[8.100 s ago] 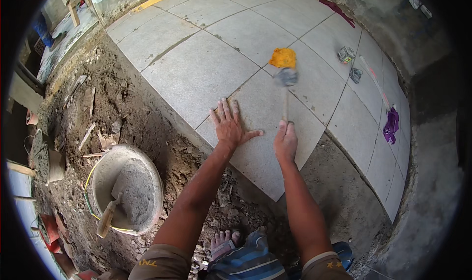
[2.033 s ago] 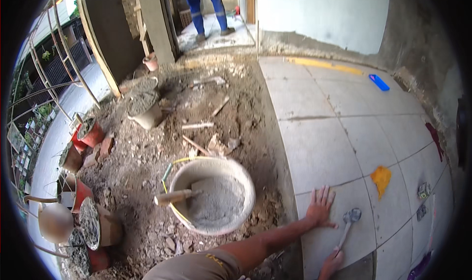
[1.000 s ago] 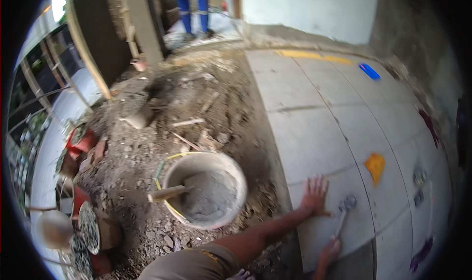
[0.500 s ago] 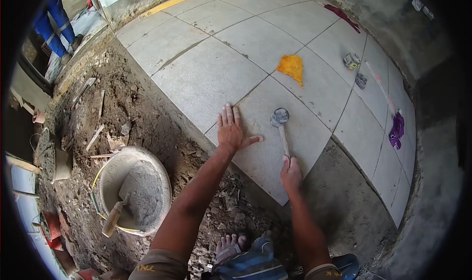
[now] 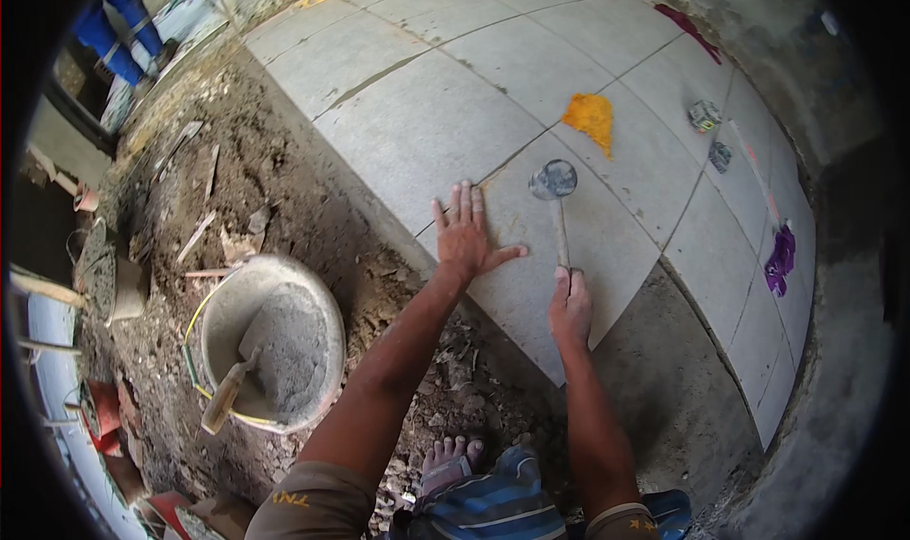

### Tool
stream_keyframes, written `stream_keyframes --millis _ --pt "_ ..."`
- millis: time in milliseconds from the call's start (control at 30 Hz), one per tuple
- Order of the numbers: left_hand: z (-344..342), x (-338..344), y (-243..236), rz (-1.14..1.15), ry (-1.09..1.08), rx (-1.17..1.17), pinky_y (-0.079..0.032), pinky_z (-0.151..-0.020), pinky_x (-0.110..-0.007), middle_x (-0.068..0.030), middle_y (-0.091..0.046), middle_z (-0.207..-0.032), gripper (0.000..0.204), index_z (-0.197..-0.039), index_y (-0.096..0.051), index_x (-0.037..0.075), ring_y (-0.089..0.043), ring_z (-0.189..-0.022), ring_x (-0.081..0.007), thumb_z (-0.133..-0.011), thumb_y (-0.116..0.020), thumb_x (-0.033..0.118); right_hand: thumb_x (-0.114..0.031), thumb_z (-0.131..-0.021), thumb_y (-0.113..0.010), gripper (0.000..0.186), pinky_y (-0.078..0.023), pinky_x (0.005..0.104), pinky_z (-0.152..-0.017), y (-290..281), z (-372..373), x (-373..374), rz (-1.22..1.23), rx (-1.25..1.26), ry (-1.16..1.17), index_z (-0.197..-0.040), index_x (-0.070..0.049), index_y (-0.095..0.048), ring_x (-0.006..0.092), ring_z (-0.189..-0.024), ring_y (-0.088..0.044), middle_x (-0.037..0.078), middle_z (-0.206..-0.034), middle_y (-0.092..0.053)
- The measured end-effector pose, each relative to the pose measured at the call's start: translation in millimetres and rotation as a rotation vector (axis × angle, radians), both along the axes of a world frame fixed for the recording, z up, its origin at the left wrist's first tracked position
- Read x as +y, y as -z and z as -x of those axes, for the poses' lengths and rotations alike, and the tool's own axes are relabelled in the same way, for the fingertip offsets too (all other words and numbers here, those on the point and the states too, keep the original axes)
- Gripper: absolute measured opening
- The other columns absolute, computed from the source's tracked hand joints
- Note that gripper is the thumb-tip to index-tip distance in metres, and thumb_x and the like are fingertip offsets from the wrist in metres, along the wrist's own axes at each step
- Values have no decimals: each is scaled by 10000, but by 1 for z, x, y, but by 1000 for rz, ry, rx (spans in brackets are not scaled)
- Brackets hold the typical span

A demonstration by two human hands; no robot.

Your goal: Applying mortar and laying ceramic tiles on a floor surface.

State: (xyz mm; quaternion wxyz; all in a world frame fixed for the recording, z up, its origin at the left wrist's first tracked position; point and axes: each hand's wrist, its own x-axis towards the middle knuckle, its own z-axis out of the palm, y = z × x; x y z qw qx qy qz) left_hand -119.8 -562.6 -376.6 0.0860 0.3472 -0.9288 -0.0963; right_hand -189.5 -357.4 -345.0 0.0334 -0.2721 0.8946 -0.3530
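The left hand (image 5: 463, 239) lies flat on a pale grey tile (image 5: 536, 298), palm down, fingers pointing to the far side and thumb stretched out to the right. The right hand (image 5: 570, 311) is closed around the handle of a mallet (image 5: 554, 180). The mallet's round, dark, grey-smeared head is over the far part of the same tile; whether it touches the surface cannot be told.

The tile sits at the near end of a paved area, with other tiles along its far edges. A patch of bare grey floor (image 5: 664, 360) borders its near right edge. An orange cloth (image 5: 591, 118) lies just beyond its far corner. Farther right on the paving are a small boxy thing (image 5: 703, 115), a dark lump (image 5: 720, 157) near it, a pale stick (image 5: 754, 165) with red marks and a crumpled purple cloth (image 5: 780, 260). A dark red cloth (image 5: 689, 33) lies at the far right, by the wall.

To the left, on rough soil (image 5: 237, 184), stands a bucket (image 5: 331, 303) partly filled with grey powdery material (image 5: 299, 341). A trowel (image 5: 227, 393) leans inside, its wooden handle sticking out over the near left rim. At the far left, blue trouser legs (image 5: 114, 33) of another person show.
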Motion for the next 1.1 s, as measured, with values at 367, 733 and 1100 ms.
stream_keyframes --millis 367,733,1100 --pt "-4 1 0 -33 8 11 -14 -1208 -663 -199 -124 -1691 1484 -1597 -165 -46 -55 -1577 -336 -605 -442 1022 -463 -1051 -437 457 -500 586 -757 5 5 -31 -206 -35 -44 -1034 -39 -609 523 -897 -639 292 -940 -674" --pt "16 4 0 -46 50 10 13 -1201 -672 -234 -115 -1684 1518 -1590 -121 -73 -43 -1574 -367 -590 -502 1004 -450 -1044 -475 456 -486 569 -743 16 14 12 40 -109 72 -950 -26 -614 519 -867 -630 293 -873 -654" --pt "46 20 -3 61 60 -58 -37 -1219 -624 -273 -145 -1664 1480 -1584 -137 -86 -93 -1562 -394 -643 -439 1015 -407 -1035 -517 377 -486 568 -648 -27 23 58 99 -42 202 -952 -46 -582 484 -763 -647 253 -747 -639"
